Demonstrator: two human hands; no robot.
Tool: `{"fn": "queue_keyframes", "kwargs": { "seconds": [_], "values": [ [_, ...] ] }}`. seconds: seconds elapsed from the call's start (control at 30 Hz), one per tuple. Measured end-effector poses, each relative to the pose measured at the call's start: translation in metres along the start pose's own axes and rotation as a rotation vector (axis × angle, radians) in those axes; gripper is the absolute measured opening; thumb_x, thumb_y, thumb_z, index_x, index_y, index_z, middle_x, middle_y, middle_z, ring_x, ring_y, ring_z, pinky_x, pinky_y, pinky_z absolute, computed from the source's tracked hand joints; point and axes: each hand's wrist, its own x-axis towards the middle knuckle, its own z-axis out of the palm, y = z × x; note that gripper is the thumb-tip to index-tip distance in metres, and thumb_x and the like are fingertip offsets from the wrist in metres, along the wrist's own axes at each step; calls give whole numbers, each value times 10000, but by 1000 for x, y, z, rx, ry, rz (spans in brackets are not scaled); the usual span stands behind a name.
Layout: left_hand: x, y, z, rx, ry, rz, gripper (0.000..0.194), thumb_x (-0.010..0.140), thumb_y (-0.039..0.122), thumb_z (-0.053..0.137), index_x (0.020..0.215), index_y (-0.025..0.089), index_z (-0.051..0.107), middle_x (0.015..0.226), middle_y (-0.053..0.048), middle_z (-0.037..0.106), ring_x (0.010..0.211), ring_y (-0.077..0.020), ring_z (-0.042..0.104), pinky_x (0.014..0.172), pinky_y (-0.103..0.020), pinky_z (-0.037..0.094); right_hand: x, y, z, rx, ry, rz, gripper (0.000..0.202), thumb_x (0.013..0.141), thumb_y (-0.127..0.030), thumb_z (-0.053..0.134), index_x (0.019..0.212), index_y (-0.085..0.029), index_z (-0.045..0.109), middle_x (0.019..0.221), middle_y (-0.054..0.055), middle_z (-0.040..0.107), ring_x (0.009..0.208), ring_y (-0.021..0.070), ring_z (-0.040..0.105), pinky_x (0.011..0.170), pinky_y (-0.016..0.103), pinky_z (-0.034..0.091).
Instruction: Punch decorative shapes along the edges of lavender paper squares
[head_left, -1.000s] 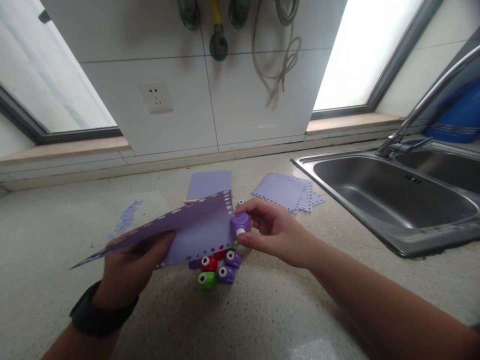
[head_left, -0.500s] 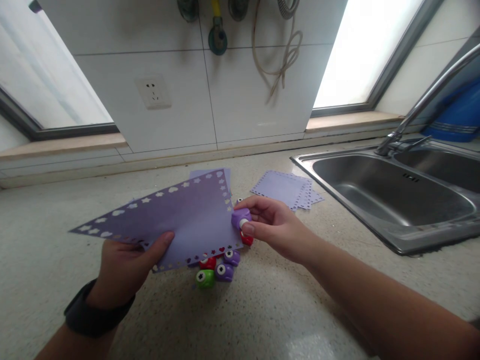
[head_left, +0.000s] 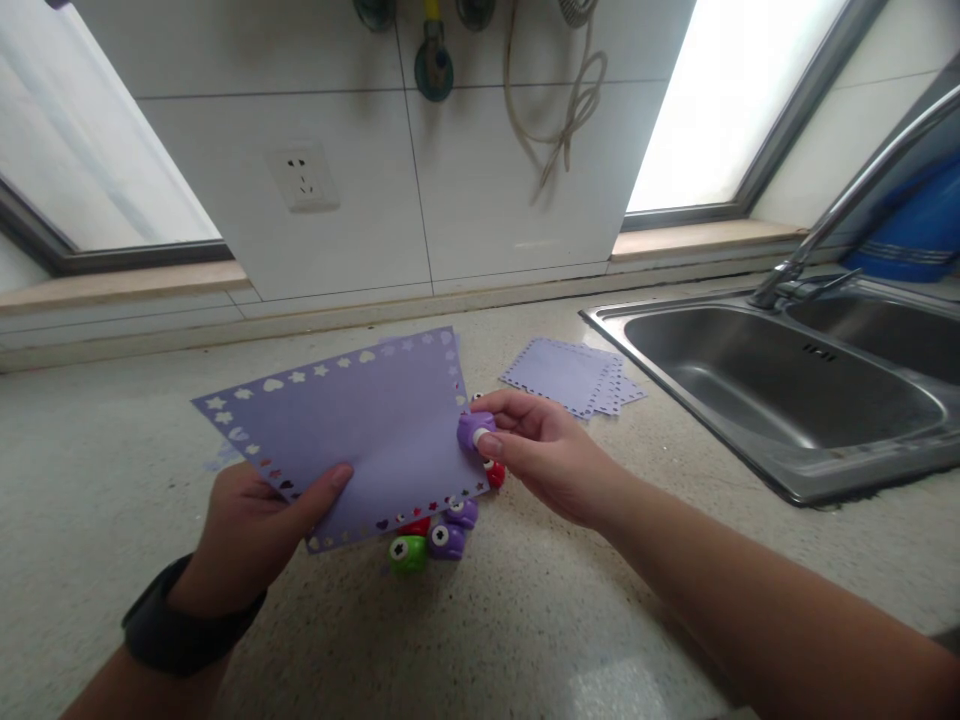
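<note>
My left hand [head_left: 262, 520] grips a purple sheet of paper [head_left: 360, 420] by its lower left part, thumb on top. Small shapes such as hearts, stars and flowers are cut out along the sheet's edges. In my right hand [head_left: 540, 445] a purple craft punch [head_left: 474, 430] is pinched between thumb and fingers, at the sheet's right edge. Below the sheet lie a green craft punch [head_left: 408, 553] and another purple punch [head_left: 447, 541]. A red punch [head_left: 494, 473] shows beside my right hand, partly hidden.
Several purple sheets with punched edges [head_left: 559, 372] lie on the speckled counter [head_left: 525, 630] behind my right hand. A steel sink [head_left: 720, 460] with a tap [head_left: 795, 260] is at the right. A tiled wall with a socket [head_left: 303, 177] stands behind.
The sheet's left part has flattened out and its far left corner has swung up and to the right. My right hand with the purple punch has shifted slightly left along the sheet's edge.
</note>
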Motion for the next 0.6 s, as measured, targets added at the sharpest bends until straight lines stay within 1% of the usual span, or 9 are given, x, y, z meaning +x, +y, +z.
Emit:
{"fn": "queue_keyframes", "kwargs": {
  "seconds": [0.1, 0.2, 0.33, 0.43, 0.6],
  "values": [
    [1, 0, 1, -39, 2, -48, 74, 787, 286, 780, 754, 252, 837, 752, -19, 840, 645, -239, 801, 615, -301, 668, -1, -1, 0, -4, 11, 1, 347, 755, -373, 948, 1017, -221, 780, 881, 7, 745, 753, 110, 653, 669, 241, 492],
    [-1, -1, 1, -74, 14, -108, 76, 793, 285, 775, 789, 252, 843, 815, -32, 853, 711, -258, 814, 659, -325, 682, -2, -3, 2, 10, 23, -8, 350, 752, -395, 943, 1002, -214, 779, 866, 2, 736, 740, 109, 642, 698, 257, 504],
    [-1, 0, 1, -90, 6, -163, 81, 785, 266, 772, 807, 263, 850, 851, -32, 857, 748, -268, 819, 694, -337, 688, -2, -5, 4, 14, 27, -2, 354, 750, -400, 938, 1001, -210, 774, 864, 2, 730, 724, 112, 635, 705, 273, 511],
    [-1, 3, 1, -90, 7, -173, 80, 778, 259, 770, 790, 266, 849, 838, -30, 855, 745, -268, 819, 691, -337, 688, -2, -5, 4, 21, 33, 3, 364, 739, -402, 942, 996, -208, 773, 871, 5, 733, 735, 116, 645, 731, 284, 522],
    [0, 5, 2, -107, 36, -150, 74, 749, 275, 787, 777, 255, 852, 822, -37, 853, 716, -270, 818, 657, -338, 687, -2, -7, 5, 40, 43, 13, 345, 734, -405, 940, 970, -207, 783, 891, 10, 745, 777, 125, 676, 805, 302, 544]
  ]
}}
